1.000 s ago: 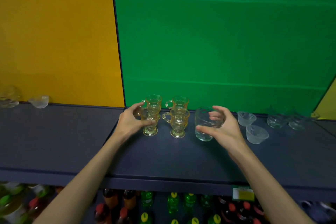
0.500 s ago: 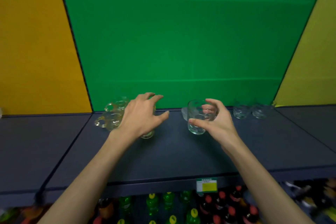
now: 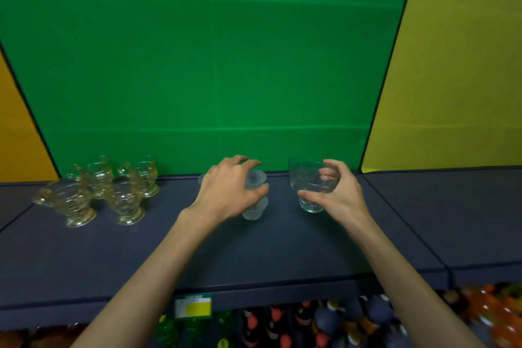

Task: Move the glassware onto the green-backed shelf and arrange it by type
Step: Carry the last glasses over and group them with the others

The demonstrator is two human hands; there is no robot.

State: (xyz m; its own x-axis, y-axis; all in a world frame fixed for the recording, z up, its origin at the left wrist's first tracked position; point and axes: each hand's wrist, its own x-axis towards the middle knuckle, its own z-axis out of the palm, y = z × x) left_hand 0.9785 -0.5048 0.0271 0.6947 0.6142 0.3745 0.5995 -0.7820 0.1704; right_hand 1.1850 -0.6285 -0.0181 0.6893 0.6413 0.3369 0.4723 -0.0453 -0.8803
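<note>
Right hand [image 3: 336, 195] wrapped round clear tumbler [image 3: 310, 186], thumb front, fingers behind; base at or just above dark shelf [image 3: 282, 248], contact unclear. Left hand [image 3: 226, 192] curled over frosted small bowls [image 3: 255, 198]; grip hidden, cannot tell if pinching. Amber footed mugs [image 3: 104, 189] grouped at 9 o'clock. Advice: set tumbler down upright at 3 o'clock of bowls, leave gap, release slowly; keep types separate.
</note>
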